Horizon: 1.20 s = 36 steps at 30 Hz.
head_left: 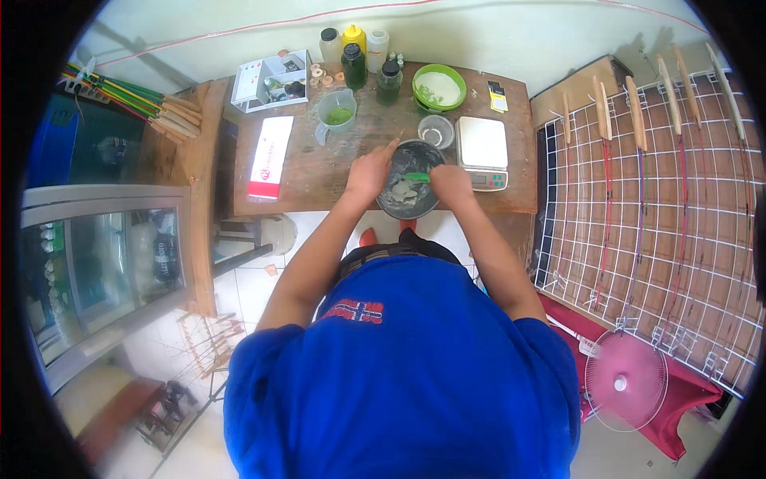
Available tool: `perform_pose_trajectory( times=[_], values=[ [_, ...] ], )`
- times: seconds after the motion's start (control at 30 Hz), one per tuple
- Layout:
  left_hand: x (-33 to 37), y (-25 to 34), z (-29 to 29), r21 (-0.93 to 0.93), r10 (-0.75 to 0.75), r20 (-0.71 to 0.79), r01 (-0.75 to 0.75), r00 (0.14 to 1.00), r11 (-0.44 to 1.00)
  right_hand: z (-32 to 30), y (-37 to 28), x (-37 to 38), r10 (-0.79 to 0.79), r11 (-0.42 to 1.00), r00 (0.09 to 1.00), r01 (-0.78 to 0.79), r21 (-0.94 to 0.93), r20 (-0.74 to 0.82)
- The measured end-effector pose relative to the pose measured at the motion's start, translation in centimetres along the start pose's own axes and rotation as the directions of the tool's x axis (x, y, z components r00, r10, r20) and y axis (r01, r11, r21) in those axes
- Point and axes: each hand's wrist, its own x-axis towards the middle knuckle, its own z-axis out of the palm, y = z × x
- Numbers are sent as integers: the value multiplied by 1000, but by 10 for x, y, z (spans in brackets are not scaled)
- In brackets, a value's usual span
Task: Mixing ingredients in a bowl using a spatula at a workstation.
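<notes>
A dark grey mixing bowl (409,153) sits at the table's front edge, tipped somewhat toward me, its inner wall smeared with pale residue. My left hand (369,173) grips the bowl's left rim. In my right hand (452,184) is a green spatula (416,177), whose blade reaches into the bowl; the fingers around its handle are partly hidden. A lumpy, whitish paste (402,192) lies in the bowl beneath the blade. Just beyond the bowl stands a small clear cup (436,130), and a digital scale (483,145) with a white top is to its right.
A green bowl of white powder (440,87) stands at the back, near dark-lidded jars (388,83) and a yellow squeeze bottle (353,37). Left are a measuring jug (337,112), a white organizer (253,84) and a red-and-white box (272,157). A wire rack (638,199) flanks the table's right side.
</notes>
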Motion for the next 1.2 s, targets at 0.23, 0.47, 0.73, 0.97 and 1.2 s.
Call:
perform_pose_trajectory(
  times=[0.23, 0.47, 0.73, 0.97, 1.2],
  values=[
    [0, 1, 0, -3, -9, 4, 9, 1000, 1000, 7, -3, -5, -43, 999, 995, 41, 28, 86],
    [1, 1, 0, -7, -40, 2, 40, 999, 999, 18, -5, -2, -169, 985, 983, 171, -24, 75],
    [0, -6, -2, -21, -78, -21, 78, 997, 997, 2, -5, -5, -166, 984, 982, 158, 85, 89],
    [1, -6, -3, -44, -106, -16, 105, 994, 993, -11, -11, -6, -128, 984, 984, 110, 139, 125],
    [1, -9, -2, -72, -121, -12, 120, 993, 990, -5, -8, 4, -22, 988, 987, -4, 156, 160]
  ],
)
